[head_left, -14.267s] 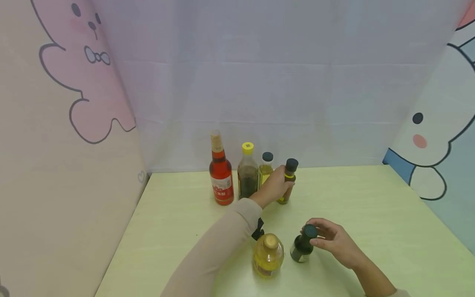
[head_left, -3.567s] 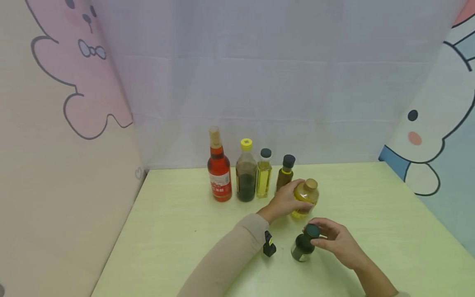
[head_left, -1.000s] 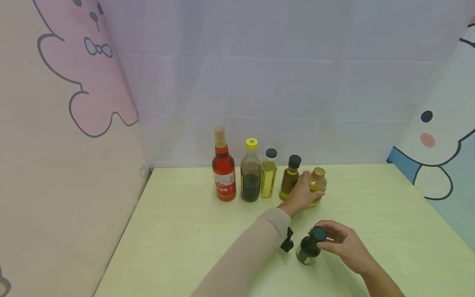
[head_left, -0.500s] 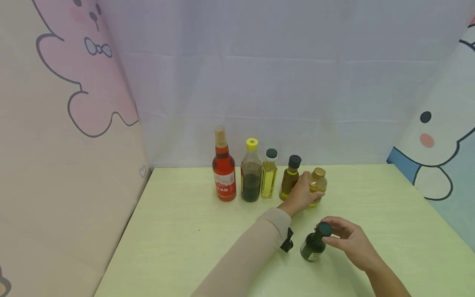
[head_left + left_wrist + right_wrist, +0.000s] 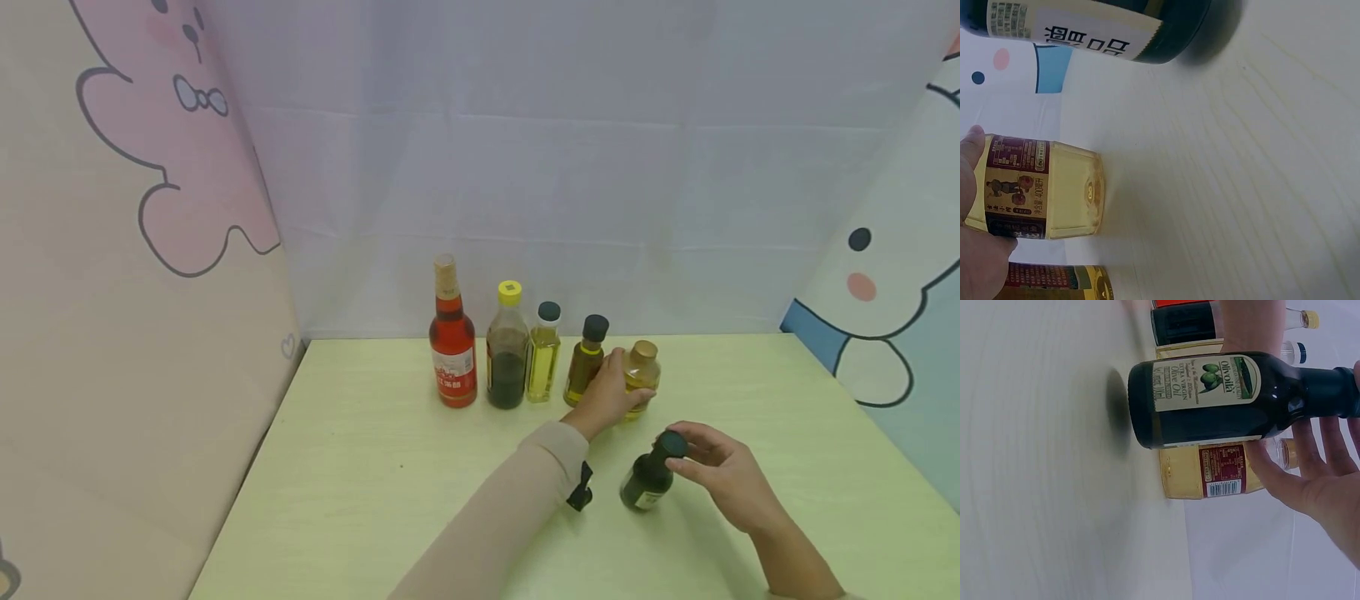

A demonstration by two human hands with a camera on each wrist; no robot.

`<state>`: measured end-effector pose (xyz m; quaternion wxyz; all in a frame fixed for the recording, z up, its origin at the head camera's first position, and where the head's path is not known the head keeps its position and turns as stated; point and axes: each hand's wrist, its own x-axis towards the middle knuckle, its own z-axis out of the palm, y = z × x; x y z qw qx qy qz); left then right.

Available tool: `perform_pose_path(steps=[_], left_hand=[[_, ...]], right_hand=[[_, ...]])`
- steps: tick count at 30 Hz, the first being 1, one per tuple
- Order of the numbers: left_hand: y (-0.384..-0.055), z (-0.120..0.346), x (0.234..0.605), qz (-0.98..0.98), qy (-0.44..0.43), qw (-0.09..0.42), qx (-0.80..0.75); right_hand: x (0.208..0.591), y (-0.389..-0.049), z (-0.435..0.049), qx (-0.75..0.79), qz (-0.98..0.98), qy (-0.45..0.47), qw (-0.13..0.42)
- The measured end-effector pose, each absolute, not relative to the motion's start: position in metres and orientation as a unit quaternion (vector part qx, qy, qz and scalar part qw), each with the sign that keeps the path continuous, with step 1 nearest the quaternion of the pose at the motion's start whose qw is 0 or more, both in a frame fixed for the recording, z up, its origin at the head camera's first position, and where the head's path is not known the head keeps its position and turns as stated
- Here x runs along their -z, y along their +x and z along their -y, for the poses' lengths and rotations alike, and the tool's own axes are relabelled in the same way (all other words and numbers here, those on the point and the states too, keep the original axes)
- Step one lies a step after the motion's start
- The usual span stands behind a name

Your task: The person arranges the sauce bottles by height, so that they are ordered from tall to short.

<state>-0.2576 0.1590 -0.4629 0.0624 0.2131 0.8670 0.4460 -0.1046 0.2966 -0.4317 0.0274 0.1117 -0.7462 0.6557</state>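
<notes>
In the head view my left hand (image 5: 606,393) grips a squat bottle of golden oil (image 5: 642,369) with a gold cap. It stands at the right end of a row of bottles. My right hand (image 5: 727,479) holds a dark olive oil bottle (image 5: 649,478) by its neck, just below the green cap. This bottle leans slightly, and in the right wrist view its base hangs off the table beside its shadow. The label reads "Olive Oil" there. Thumb and fingers wrap the golden oil bottle (image 5: 1072,190) in the left wrist view.
Left of the golden bottle stand a brown-green bottle (image 5: 583,371) with a black cap, a slim yellow oil bottle (image 5: 543,362), a dark sauce bottle (image 5: 507,367) with a yellow cap, and a tall red bottle (image 5: 452,358). A curtain (image 5: 480,183) backs the pale table (image 5: 352,500).
Since the oldest frames, my left hand has brought the golden oil bottle from the front to the row's end. Lately my right hand has carried the olive oil bottle rightward and farther back.
</notes>
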Motion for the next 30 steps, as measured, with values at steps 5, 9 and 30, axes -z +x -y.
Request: perform_pose_path(steps=[5,9,30], left_hand=[[-0.257,-0.160,0.463,-0.870,0.212,0.063,-0.441],[-0.257,-0.160,0.463,-0.872,0.210,0.062,-0.439],[-0.257,-0.160,0.464,-0.874,0.216,0.052,-0.432]], right_hand=[[0.430,-0.109,-0.301,-0.647,0.758,0.080,0.037],[0.430,-0.113,-0.305,-0.643,0.762,0.062,0.048],[0.431,-0.139,-0.329,-0.627,0.774,0.029,0.079]])
